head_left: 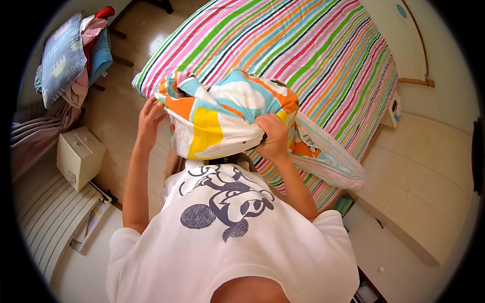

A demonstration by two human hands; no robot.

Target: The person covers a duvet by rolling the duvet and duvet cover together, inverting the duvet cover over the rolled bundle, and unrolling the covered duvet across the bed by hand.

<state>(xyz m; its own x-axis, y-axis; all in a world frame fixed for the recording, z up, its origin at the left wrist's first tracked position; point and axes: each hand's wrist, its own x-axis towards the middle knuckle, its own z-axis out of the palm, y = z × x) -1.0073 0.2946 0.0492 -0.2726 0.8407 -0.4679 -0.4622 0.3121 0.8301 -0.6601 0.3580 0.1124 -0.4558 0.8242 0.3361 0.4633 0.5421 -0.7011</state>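
Observation:
A bunched-up printed cloth (207, 131), in orange, yellow, white and light blue, is held up in front of my chest at the bed's near side. My right hand (273, 136) is closed in a fist round a gathered fold on its right part. At the cloth's upper left edge, my left hand (151, 118) has its fingers bent against the fabric, some of the fingertips hidden by it. Below the right hand, a striped, partly sheer-looking strip of fabric (331, 169) trails to the right over the bed.
A bed (303, 45) with a colourful striped sheet fills the area ahead. To the left stand a chair piled with clothes and a grey-blue cushion (63, 60), a small cream cabinet (81, 156) and a ribbed white radiator (53, 222). Pale padded panels (419, 177) line the right.

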